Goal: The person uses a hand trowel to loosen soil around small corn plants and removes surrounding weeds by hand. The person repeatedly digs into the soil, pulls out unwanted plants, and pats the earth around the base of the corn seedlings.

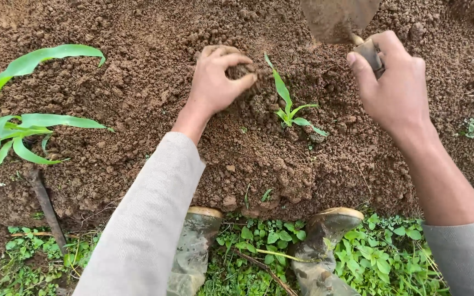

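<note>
While the left hand [215, 82] clenches crumbly brown soil [138, 93] beside the small green seedling [291, 112], already rooted upright, the right hand [396, 87] grips a muddy metal trowel [337, 19]; mounding looks unfinished.

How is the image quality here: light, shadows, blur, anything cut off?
Head view: soft, even daylight, no glare, only faint shadows under the left hand and right hand. Soil, seedling and boots are sharp. The trowel blade is cropped by the top edge.
</note>
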